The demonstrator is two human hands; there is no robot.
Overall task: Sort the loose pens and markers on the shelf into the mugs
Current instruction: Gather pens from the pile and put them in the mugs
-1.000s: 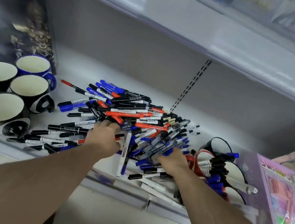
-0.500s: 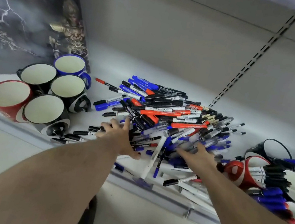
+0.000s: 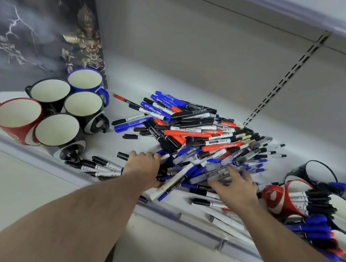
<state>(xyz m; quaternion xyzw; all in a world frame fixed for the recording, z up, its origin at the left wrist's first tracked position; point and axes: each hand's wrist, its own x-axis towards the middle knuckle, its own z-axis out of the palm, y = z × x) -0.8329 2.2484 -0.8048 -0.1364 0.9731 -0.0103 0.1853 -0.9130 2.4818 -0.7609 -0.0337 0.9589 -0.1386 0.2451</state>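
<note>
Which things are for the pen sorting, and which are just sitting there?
For the job: heap of red, blue and black plastic pens; empty red mug; red mug holding black markers; left hand; right hand.

Just there: dark lightning poster.

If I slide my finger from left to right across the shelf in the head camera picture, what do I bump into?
Red mug → black mug → left hand → right hand → red mug holding black markers → blue marker sticking out of the far-right black mug.

Glossy mugs [image 3: 56,131]; plastic pens [image 3: 199,135]; matt shelf [image 3: 118,144].
</note>
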